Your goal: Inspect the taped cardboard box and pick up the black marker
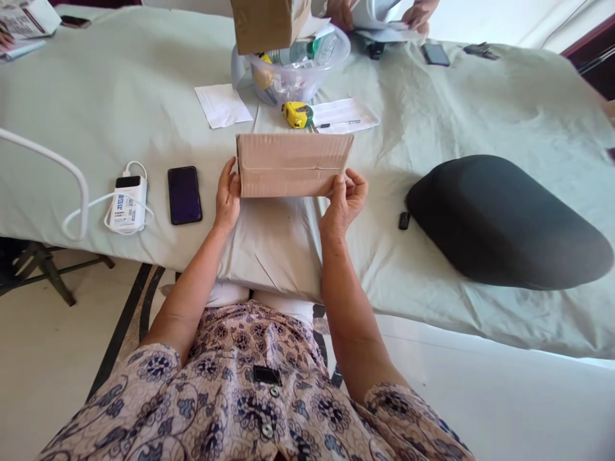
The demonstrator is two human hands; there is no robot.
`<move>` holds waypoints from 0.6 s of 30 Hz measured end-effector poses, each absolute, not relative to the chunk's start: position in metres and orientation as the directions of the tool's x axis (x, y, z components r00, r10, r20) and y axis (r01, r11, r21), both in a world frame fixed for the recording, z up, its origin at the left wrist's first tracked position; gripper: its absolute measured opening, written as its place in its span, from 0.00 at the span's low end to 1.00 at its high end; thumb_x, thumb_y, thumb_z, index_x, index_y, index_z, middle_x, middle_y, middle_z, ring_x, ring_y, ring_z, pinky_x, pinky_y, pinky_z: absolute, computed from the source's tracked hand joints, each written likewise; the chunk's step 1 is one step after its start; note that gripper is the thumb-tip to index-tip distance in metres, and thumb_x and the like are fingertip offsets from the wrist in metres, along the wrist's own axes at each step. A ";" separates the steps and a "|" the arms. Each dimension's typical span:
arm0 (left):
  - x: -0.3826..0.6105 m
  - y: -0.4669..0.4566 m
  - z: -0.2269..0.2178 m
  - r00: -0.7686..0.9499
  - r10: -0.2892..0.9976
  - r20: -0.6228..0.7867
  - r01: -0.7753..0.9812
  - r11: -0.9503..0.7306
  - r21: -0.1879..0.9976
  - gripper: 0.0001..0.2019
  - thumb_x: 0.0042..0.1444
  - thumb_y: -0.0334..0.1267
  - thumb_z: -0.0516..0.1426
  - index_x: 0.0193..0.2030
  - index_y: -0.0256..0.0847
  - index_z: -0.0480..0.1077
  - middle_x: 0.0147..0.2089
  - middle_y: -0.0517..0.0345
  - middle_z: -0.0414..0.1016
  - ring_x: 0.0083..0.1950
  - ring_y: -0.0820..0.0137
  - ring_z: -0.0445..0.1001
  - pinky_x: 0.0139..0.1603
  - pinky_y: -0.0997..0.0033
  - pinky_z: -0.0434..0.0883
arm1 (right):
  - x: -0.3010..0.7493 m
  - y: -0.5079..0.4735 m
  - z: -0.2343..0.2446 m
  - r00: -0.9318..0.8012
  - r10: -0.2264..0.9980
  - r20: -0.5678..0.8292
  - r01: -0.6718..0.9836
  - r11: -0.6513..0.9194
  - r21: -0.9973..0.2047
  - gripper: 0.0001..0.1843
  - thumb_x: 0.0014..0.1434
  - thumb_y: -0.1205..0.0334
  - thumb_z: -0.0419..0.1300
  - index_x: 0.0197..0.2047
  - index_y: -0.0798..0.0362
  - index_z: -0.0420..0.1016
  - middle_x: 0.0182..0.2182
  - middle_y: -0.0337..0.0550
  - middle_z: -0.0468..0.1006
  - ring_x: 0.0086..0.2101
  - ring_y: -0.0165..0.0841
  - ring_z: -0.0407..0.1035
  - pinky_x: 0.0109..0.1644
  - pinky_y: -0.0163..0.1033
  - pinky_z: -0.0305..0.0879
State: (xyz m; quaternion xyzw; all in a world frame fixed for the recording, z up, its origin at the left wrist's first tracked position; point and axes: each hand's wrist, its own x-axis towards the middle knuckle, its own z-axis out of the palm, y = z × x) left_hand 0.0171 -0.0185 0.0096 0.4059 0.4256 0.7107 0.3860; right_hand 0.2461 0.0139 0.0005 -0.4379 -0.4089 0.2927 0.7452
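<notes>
A flat brown cardboard box (293, 165) stands on its long edge on the cloth-covered table, over a white plastic bag (273, 243) that hangs over the near edge. My left hand (227, 197) grips the box's left end, fingers wrapped behind it. At the right end, my right hand (346, 197) pinches the box's lower corner with thumb and curled fingers.
A dark phone (184, 194) and a white power bank (127, 203) with a cable lie to the left. A large black cushion (504, 221) is on the right. Behind the box are a yellow tape measure (296, 114), papers, a clear plastic bowl (298, 70) and another person's hands (418, 16).
</notes>
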 end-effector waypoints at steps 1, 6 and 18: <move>0.017 -0.020 0.010 -0.356 0.882 0.311 -0.175 -0.389 0.904 0.35 0.53 0.71 0.64 0.58 0.50 0.76 0.66 0.54 0.73 0.75 0.57 0.64 0.78 0.60 0.58 | 0.245 0.012 0.001 0.504 0.779 0.374 -0.057 0.462 -0.885 0.27 0.59 0.35 0.63 0.50 0.47 0.71 0.37 0.37 0.70 0.39 0.32 0.72 0.42 0.38 0.72; 0.024 -0.022 0.005 -0.191 0.892 0.409 -0.206 -0.444 0.872 0.48 0.47 0.73 0.66 0.70 0.53 0.63 0.76 0.49 0.60 0.78 0.51 0.60 0.76 0.54 0.64 | 0.235 -0.005 0.007 0.433 0.753 0.496 0.197 0.458 -0.867 0.38 0.56 0.38 0.68 0.65 0.43 0.67 0.55 0.47 0.71 0.58 0.43 0.69 0.57 0.53 0.75; 0.044 -0.028 0.001 -0.390 0.821 0.417 0.021 -0.445 0.895 0.53 0.44 0.63 0.74 0.73 0.52 0.58 0.77 0.46 0.58 0.78 0.52 0.59 0.79 0.51 0.59 | 0.219 -0.018 0.013 0.316 0.785 0.533 0.373 0.414 -0.830 0.52 0.46 0.31 0.76 0.68 0.43 0.65 0.69 0.52 0.61 0.71 0.53 0.52 0.74 0.72 0.52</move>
